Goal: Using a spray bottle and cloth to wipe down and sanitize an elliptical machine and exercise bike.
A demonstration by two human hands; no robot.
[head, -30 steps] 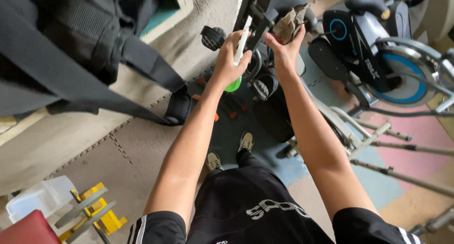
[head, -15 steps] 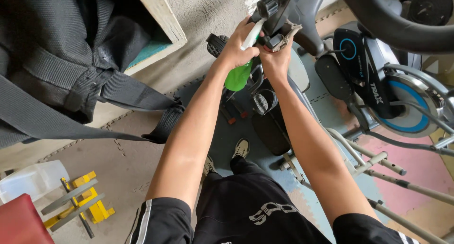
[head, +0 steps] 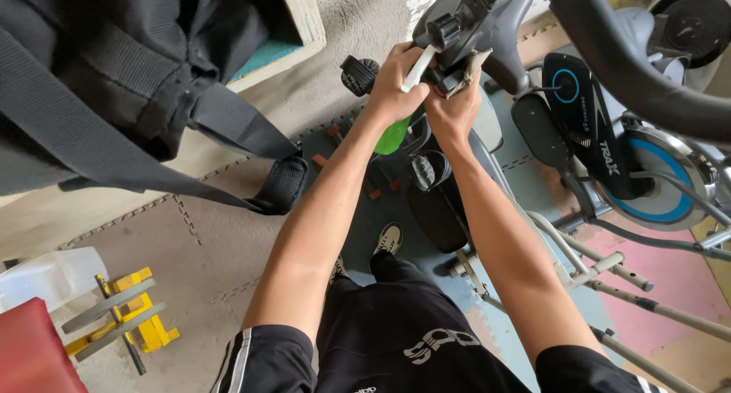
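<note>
**Both hands up on the exercise bike's console mount, bottle in left, cloth in right**

My left hand (head: 396, 81) is at upper centre of the frame, fingers wrapped tight around a green spray bottle (head: 393, 136). Its white nozzle sticks up past my knuckles and the green body hangs below my palm. My right hand (head: 453, 107) sits just beside it, touching or nearly touching, and is closed on a tan cloth (head: 466, 64), pressing it against the dark grey handlebar post (head: 468, 20) of the exercise bike (head: 609, 157). A black knob (head: 442, 33) on that post is right above both hands.

The bike's black and blue flywheel housing fills the upper right. A thick black handlebar (head: 624, 58) curves across the top right corner. Below the hands I see a black pedal (head: 429, 168), and lower down my shoes (head: 390, 239) on a blue-grey foam mat (head: 502, 317).

A black bag with straps (head: 114, 88) hangs across the upper left. At lower left there's a yellow stand with grey metal plates (head: 126, 321), a clear plastic container (head: 46, 275) and a red padded edge (head: 30, 351).
</note>
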